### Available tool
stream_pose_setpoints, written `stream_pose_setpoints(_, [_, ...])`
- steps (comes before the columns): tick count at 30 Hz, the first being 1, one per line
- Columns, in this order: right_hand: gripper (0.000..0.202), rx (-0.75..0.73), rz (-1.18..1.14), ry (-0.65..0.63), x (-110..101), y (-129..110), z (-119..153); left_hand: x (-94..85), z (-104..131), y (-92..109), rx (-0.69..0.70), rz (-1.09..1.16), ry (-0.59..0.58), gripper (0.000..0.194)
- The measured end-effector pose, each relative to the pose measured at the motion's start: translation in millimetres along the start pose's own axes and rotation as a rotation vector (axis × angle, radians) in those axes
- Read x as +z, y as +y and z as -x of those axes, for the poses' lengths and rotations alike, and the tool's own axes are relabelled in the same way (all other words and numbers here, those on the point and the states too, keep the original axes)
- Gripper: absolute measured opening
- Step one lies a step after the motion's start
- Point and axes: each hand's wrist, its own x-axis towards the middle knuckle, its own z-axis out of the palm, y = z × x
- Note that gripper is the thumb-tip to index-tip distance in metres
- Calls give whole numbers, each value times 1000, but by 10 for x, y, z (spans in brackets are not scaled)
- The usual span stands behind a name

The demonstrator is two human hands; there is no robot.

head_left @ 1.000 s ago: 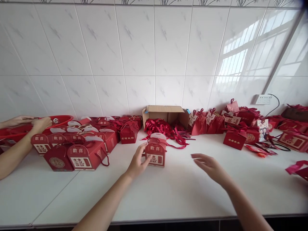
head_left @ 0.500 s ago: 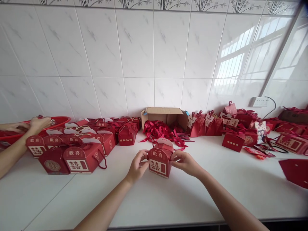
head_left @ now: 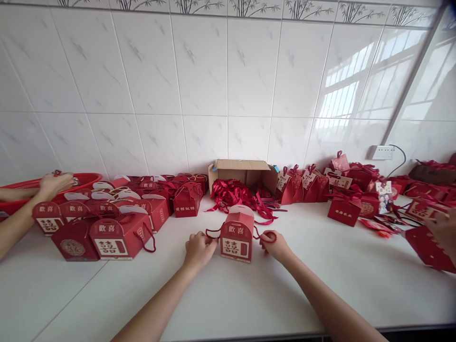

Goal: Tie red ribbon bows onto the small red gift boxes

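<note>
A red gift box [head_left: 235,240] stands upright on the white worktop [head_left: 228,304], open room reaching from its front to the near edge, left hand [head_left: 200,249] and right hand [head_left: 276,246] each grasping a rope handle [head_left: 274,236].

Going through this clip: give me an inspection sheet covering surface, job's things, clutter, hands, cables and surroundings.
Surface: white table, a seam at left.
Job's things: red box upright, cords out at both sides.
Clutter: left boxes crowded together; ribbons spilling from a carton; right boxes.
Hands: left hand and right hand each hold a cord, either side of the box.
Cables: black cable at a wall socket.
Surroundings: tiled wall with window reflection; another person's hand by a basin; a hand at the right edge.
</note>
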Motion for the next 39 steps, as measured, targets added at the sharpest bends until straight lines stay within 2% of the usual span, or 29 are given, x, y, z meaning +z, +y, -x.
stream_pose_setpoints(2, [18, 39, 110, 51, -172, 45, -61, -99, -39, -29, -24, -52, 76, 29])
stream_pose_setpoints(6, [10, 72, 349, 177, -550, 124, -241, -271, -138, -115, 19, -12, 427, 37])
stream_pose_setpoints(8, [9, 58, 426, 226, -672, 132, -359, -280, -165, -146, 106, 45, 473, 37])
stream_pose_setpoints(10, [9, 24, 469, 256, -718, 111, -496, -237, -164, -152, 211, 48, 411, 36])
stream_pose_setpoints(13, [12, -36, 489, 286, -671, 45, -721, -140, -121, -128, 359, -5, 339, 32])
stream_pose_setpoints(16, [36, -50, 478, 350, -553, -27, -943, -71, -48, -98, 433, -42, 266, 30])
stream_pose_setpoints(18, [47, -28, 461, 411, -458, -58, -1076, -48, 5, -79, 486, -74, 168, 29])
stream_pose_setpoints(22, [38, 34, 395, 477, -273, -53, -1262, -27, 79, -23, 615, -131, -6, 35])
stream_pose_setpoints(25, [31, 51, 293, 480, -215, -30, -1315, -29, 97, 10, 679, -157, -59, 43])
stream_pose_setpoints(27, [29, 33, 203, 498, -252, -53, -1322, -36, 104, 8, 685, -163, -61, 45])
stream_pose_setpoints(30, [23, -58, 32, 540, -416, -200, -1301, -36, 114, -27, 651, -147, -31, 44])
stream_pose_setpoints(34, [24, -272, -226, 549, -714, -565, -1149, -51, 49, 33, 648, -95, 69, 40])
stream_pose_setpoints(37, [28, -450, -359, 558, -906, -848, -884, -161, -122, 367, 648, -39, 221, 29])
stream_pose_setpoints(39, [16, -731, -504, 554, -1000, -1003, -641, -299, -262, 735, 648, 5, 299, 22])
